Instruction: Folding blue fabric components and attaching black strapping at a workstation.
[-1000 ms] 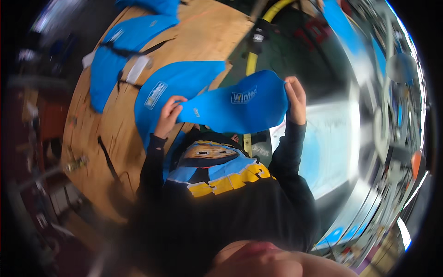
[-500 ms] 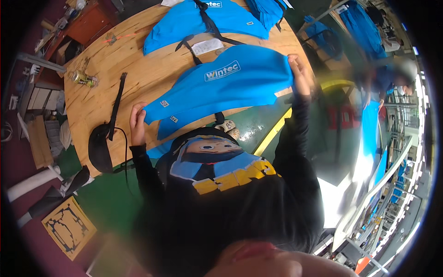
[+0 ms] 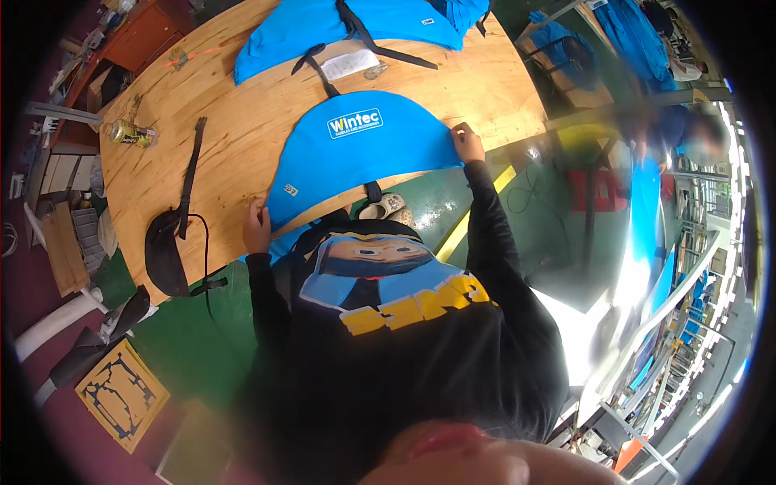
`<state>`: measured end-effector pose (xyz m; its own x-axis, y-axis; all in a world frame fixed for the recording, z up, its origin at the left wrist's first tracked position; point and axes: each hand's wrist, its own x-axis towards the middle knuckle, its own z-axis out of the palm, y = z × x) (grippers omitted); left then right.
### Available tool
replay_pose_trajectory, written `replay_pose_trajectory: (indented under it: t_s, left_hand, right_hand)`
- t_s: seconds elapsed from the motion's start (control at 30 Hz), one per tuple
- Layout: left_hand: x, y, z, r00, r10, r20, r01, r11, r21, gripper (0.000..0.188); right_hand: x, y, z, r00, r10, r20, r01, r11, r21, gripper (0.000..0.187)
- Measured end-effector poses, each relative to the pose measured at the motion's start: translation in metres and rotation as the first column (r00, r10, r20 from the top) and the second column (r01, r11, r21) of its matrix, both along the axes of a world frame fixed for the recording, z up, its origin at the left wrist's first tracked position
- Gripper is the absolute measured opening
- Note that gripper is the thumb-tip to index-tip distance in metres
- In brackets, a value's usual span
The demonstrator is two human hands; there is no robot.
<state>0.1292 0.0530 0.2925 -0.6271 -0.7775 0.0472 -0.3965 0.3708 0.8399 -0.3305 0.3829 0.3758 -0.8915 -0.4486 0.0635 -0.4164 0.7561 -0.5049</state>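
i see a plywood worktable point(image 3: 242, 137) with a pale grain standing on a green painted floor point(image 3: 194, 347) marked by a yellow line point(image 3: 477, 214). a strong glare point(image 3: 578, 323) lies on the floor at the right, beside metal racks point(image 3: 687, 267) holding blue material. a reddish-brown wooden cabinet point(image 3: 141, 36) stands beyond the table's far left corner.

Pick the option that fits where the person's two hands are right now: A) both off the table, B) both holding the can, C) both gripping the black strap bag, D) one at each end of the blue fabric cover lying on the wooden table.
D: the left hand and the right hand each rest on an opposite end of the blue fabric cover spread flat on the wooden table.
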Motion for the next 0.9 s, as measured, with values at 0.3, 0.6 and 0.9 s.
replay_pose_trajectory:
  t_s: [0.3,0.6,0.9]
  left_hand:
    - [0.007,0.012,-0.003,0.965,0.136,0.225,-0.086,0.972,-0.217,0.032]
    - [-0.053,-0.013,0.064,0.948,0.313,0.051,-0.240,0.813,-0.530,0.034]
    - [-0.298,-0.154,0.150,0.958,-0.098,-0.268,-0.060,0.848,-0.526,0.032]
  right_hand:
    - [-0.004,0.027,0.015,1.000,-0.023,0.007,0.022,0.987,0.161,0.021]
    - [-0.036,-0.020,0.068,0.953,0.124,-0.277,-0.011,0.926,0.378,0.018]
    - [-0.091,-0.290,0.121,0.778,0.451,-0.439,-0.446,0.887,0.121,0.024]
